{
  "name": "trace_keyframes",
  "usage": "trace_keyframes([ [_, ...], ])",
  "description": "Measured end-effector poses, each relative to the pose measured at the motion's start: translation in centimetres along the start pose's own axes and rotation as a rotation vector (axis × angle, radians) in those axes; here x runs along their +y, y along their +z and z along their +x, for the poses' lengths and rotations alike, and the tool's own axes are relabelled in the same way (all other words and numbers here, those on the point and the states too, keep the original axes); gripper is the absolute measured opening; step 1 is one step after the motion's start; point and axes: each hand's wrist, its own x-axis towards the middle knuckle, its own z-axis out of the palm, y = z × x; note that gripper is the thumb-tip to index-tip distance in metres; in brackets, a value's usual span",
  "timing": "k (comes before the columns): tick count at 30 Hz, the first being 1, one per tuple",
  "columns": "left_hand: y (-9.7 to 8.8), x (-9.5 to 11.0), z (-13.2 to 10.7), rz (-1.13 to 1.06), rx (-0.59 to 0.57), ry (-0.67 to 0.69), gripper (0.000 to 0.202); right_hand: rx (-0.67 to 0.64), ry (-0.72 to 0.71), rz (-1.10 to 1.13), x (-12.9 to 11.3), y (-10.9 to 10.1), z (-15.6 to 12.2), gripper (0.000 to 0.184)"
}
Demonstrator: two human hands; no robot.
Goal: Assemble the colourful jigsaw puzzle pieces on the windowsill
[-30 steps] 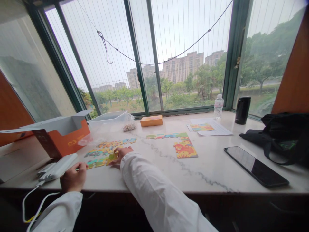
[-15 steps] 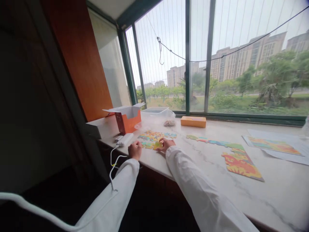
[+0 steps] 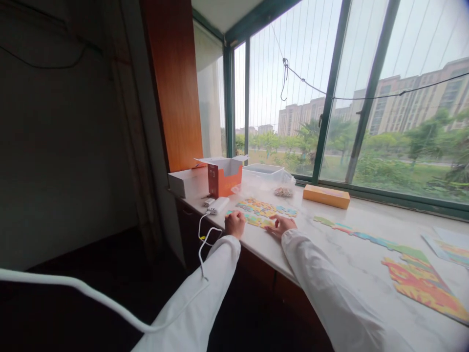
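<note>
On the near left part of the counter my left hand [image 3: 235,225] is closed like a fist beside the left end of a short strip of joined puzzle pieces [image 3: 256,220]. What its fingers hold, if anything, is hidden. My right hand [image 3: 284,226] curves thumb and forefinger round a yellow-green puzzle piece [image 3: 269,224] at the strip's right end, low against the counter. Just behind both hands lie many loose puzzle pieces [image 3: 262,207] in yellow, orange and blue.
Rightward on the marble counter [image 3: 340,274] lies a partly joined puzzle [image 3: 421,278]. Behind stand an orange box [image 3: 225,181], a clear plastic tub [image 3: 264,170], a bagged bundle [image 3: 284,191] and a yellow-orange box [image 3: 326,195]. A white charger [image 3: 219,205] and cable [image 3: 200,244] are at left.
The view has swung left, so everything sits further right. The yellow-green piece, tilted up in my right fingers before, is now lower and flatter at the strip's end. My left hand stays closed.
</note>
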Motion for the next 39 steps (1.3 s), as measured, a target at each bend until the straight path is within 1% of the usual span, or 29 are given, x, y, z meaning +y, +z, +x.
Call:
trace_keyframes([
  [3,-0.1,0.1,-0.2,-0.017,-0.004,0.001,0.031,0.019,-0.067,-0.031,0.0,-0.1,-0.3,0.039],
  [6,-0.2,0.1,-0.4,-0.027,-0.007,0.024,0.032,0.011,-0.086,-0.054,0.0,-0.2,-0.4,0.037],
  [10,-0.2,0.0,-0.4,-0.037,-0.027,0.059,0.032,-0.007,-0.099,-0.050,0.1,-0.1,-0.5,0.038],
  [14,0.1,-0.2,-0.3,-0.022,-0.038,0.085,0.030,0.024,-0.134,-0.022,0.3,-0.1,-0.4,0.043],
  [17,0.2,-0.3,-0.3,-0.039,-0.041,0.089,0.031,0.085,-0.143,0.005,0.4,-0.5,-0.1,0.045],
  [20,0.3,-0.4,-0.3,-0.075,-0.039,0.091,0.030,0.165,-0.077,-0.020,1.0,-1.3,0.5,0.041],
  [23,0.3,-0.4,-0.3,-0.109,-0.049,0.092,0.029,0.221,0.078,-0.079,2.3,-2.3,1.0,0.034],
  [25,0.2,-0.4,-0.3,-0.118,-0.060,0.091,0.029,0.223,0.169,-0.118,3.3,-2.9,1.3,0.032],
  [28,0.1,-0.2,-0.3,-0.113,-0.074,0.087,0.030,0.185,0.246,-0.156,4.7,-3.4,1.4,0.031],
  [30,0.0,-0.1,-0.4,-0.104,-0.083,0.082,0.029,0.160,0.262,-0.167,5.1,-3.5,1.4,0.031],
  [32,-0.1,0.0,-0.4,-0.096,-0.090,0.081,0.029,0.148,0.247,-0.176,5.1,-3.3,1.4,0.033],
  [36,0.0,0.1,-0.5,-0.076,-0.067,0.086,0.029,0.116,0.199,-0.203,4.2,-2.7,1.2,0.035],
  [39,0.1,0.1,-0.5,-0.069,-0.041,0.096,0.029,0.089,0.192,-0.227,3.3,-2.3,1.1,0.034],
])
